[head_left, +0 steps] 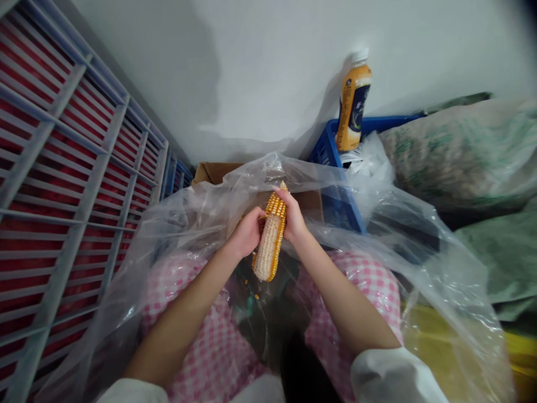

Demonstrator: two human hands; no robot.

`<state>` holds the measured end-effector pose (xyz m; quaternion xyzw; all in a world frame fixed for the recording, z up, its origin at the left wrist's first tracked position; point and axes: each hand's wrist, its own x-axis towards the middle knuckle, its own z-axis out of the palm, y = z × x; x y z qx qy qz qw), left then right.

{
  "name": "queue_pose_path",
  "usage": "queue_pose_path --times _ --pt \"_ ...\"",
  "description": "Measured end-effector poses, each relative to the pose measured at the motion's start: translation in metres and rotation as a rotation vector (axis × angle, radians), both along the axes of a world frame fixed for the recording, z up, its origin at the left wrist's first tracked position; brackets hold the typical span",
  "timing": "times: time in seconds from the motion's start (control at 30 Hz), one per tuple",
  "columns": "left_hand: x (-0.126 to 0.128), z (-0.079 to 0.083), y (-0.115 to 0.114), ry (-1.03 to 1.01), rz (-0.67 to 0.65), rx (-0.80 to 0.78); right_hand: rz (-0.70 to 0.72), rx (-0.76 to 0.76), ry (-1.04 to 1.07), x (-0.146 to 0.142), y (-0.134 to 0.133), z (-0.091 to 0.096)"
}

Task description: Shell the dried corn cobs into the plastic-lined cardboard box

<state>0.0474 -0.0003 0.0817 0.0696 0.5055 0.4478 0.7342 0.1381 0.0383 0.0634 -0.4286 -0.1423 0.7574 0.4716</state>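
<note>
An ear of corn [271, 240] is tilted in front of me, its top end pointing away. Yellow kernels cover the far end and the right edge, while the near face is bare, pale cob. My right hand [295, 217] wraps round its upper right side, thumb near the tip. On the other side my left hand [250, 230] is closed against the cob, fingertips at the edge of the kernels; whatever they pinch is hidden. Below, a few loose kernels [257, 296] lie on the clear plastic sheet [184, 224] spread over my lap.
Grey slatted crates [79, 162] with red contents rise on the left. Beyond the sheet is a cardboard box [216, 171]. At right, a blue crate [329, 145] holds an orange drink bottle [354, 103] and a white bag [371, 159]. Stuffed sacks [465, 151] lie farther right, before a white wall.
</note>
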Motion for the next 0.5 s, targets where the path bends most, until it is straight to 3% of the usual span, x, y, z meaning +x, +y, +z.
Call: queue_pose_path --times 0.5 --pt "0.0018 -0.0031 -0.0020 -0.038 0.055 -0.005 -0.030 -0.006 -0.013 0.0016 0.0036 0.0008"
